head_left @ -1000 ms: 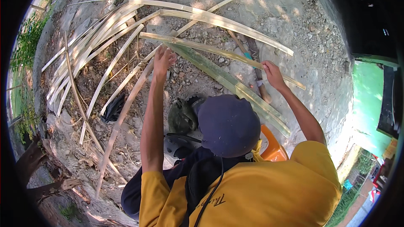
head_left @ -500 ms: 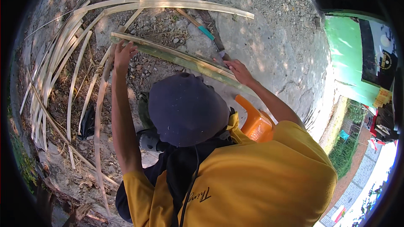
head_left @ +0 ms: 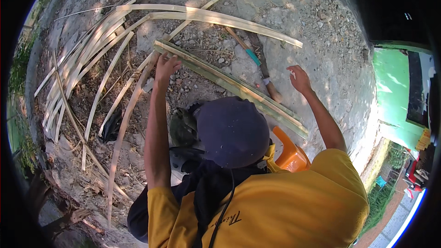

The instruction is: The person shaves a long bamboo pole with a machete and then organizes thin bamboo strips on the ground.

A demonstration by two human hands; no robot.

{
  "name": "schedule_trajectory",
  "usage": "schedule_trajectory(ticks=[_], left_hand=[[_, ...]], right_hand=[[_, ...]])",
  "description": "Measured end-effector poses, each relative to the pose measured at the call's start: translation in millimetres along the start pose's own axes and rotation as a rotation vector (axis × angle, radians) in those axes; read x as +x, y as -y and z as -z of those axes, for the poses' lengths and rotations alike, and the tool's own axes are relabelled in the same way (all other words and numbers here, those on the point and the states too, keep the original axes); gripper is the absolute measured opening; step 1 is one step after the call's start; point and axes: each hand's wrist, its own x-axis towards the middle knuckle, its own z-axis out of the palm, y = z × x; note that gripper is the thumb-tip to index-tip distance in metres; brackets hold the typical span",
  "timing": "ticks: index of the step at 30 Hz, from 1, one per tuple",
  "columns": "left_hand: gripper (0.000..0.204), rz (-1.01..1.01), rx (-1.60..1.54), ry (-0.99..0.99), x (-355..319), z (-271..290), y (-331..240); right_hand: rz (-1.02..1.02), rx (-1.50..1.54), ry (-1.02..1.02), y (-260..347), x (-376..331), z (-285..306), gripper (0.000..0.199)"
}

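Note:
A split length of green bamboo (head_left: 257,93) lies slantwise on the ground, its pale inner side showing along one edge. At its far left end, my left hand (head_left: 168,67) rests fingertips against the lower edge, fingers apart and slightly curled. My right hand (head_left: 300,80) is raised above the concrete, clear of the bamboo, with its fingers loosely bent and apart. A small whitish spot by its fingers is too small to name. Near it lies a long dark blade (head_left: 260,57) with a wooden handle (head_left: 274,91), beside a stick with a turquoise section (head_left: 252,57).
Several pale bamboo strips (head_left: 209,15) fan across the left ground. A black plastic bag (head_left: 111,128) lies among them. An orange plastic seat (head_left: 289,154) stands near my right arm. Ahead of my body is a dark blue rounded cap (head_left: 233,131). A green wall (head_left: 390,87) rises at right.
My right hand has come off the bamboo and lifted away to the right. My left hand remains at the bamboo's left end. The whole view has shifted, moving the scene rightward and down.

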Motion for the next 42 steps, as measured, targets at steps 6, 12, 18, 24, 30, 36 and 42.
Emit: schedule_trajectory(ticks=[6, 12, 18, 24, 30, 36, 42], left_hand=[[0.073, -0.022, 0.015, -0.018, -19.6, 26.3, 9.8], [0.074, -0.051, -0.014, -0.016, -35.9, 31.9, 7.5], [0.075, -0.012, 0.028, -0.052, -47.5, 57.1, -8.4], [0.069, -0.025, 0.047, -0.062, -41.1, 69.7, -10.6], [0.068, -0.038, -0.079, -0.012, -34.7, 53.9, -29.0], [0.062, -0.115, -0.472, 0.112, -24.2, 7.8, -45.3], [0.038, -0.197, -0.464, 0.205, -30.1, -12.6, -43.7]], right_hand=[[0.265, -0.029, -0.195, 136.6, 159.4, -36.2, 0.041], [0.113, -0.271, -0.139, 170.5, 252.0, -69.6, 0.069], [0.198, -0.230, 0.068, 158.1, 281.4, -69.4, 0.055], [0.393, -0.109, -0.010, 157.7, 263.4, -41.0, 0.047], [0.288, 0.137, 0.213, 188.4, 170.9, 29.0, 0.034], [-0.049, 0.858, 0.665, 177.3, 72.7, 39.0, 0.027], [-0.203, 1.115, 0.968, 145.4, 25.7, 13.5, 0.038]])
